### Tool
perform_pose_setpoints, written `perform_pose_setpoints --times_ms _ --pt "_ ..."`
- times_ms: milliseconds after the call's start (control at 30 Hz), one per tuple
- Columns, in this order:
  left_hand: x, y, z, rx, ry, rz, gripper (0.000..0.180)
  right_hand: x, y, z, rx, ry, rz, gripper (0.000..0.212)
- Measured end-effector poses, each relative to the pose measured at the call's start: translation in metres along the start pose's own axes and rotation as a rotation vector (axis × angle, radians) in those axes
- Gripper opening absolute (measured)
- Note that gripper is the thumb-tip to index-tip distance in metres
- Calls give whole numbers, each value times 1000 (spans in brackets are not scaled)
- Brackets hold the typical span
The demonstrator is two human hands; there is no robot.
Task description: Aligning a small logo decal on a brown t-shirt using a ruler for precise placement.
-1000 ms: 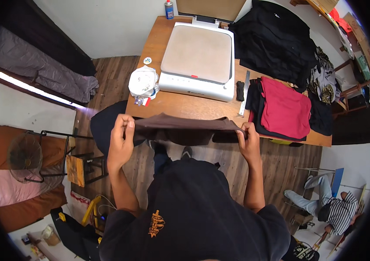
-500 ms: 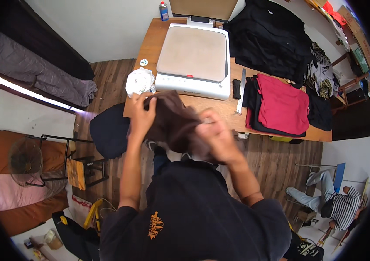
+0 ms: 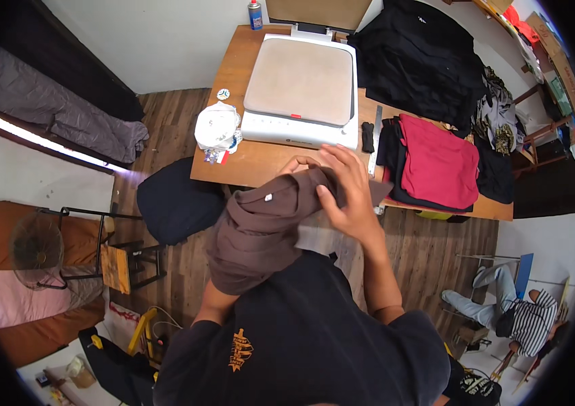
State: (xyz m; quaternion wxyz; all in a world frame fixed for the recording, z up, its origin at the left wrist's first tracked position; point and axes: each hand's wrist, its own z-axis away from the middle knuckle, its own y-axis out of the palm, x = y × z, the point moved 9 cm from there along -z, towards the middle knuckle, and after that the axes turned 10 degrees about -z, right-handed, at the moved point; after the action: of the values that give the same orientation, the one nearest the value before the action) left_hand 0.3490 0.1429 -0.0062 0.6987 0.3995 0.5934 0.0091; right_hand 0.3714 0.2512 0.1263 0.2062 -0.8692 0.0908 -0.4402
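Observation:
A brown T-shirt (image 3: 260, 220) hangs bunched over my left forearm in front of my chest, its neckband and small white label facing up. My left hand (image 3: 299, 164) comes out at the cloth's far edge with curled fingers; the wrist and much of the forearm are covered by the fabric. From the right, my right hand (image 3: 351, 186) grips the T-shirt's upper right part, its thumb against the cloth and its fingers over the far side. Both hands are just in front of a white heat press (image 3: 301, 81) with a beige pad and raised lid.
On the wooden table (image 3: 230, 162) are a white dish (image 3: 216, 126) at left, a steel ruler (image 3: 376, 135), a folded red shirt stack (image 3: 439, 162) and black garments (image 3: 416, 61) at right. A dark round seat (image 3: 178, 201) stands left. Another person (image 3: 531, 321) sits at lower right.
The brown T-shirt has been pulled down over my left forearm and turned so its neckband shows. My left hand has moved right, away from the white dish, and the right hand slightly farther away.

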Motion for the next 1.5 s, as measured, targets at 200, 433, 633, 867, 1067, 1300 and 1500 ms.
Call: perform_pose_setpoints --times_ms 200,433,633,867,1067,1300,1500 --pt "-10 16 11 -100 30 -335 55 -39 1 28 94 38 -378 39" --pt "-38 1 72 -252 -104 -383 34 -53 -17 47 -114 265 -583 23" --pt "-39 -40 106 -202 -183 99 46 -36 -61 34 -314 265 -745 18" --pt "-2 -53 101 -148 -263 -698 27 -10 -51 18 -170 133 -763 20" --pt "-56 -72 106 -242 -190 -617 17 -25 -106 20 -216 146 -245 17" --pt "-161 -30 96 -309 38 -1186 9 -34 -119 35 -49 151 -11 7" --pt "-207 -7 94 -713 355 -1454 13 -71 -81 56 103 491 -213 14"
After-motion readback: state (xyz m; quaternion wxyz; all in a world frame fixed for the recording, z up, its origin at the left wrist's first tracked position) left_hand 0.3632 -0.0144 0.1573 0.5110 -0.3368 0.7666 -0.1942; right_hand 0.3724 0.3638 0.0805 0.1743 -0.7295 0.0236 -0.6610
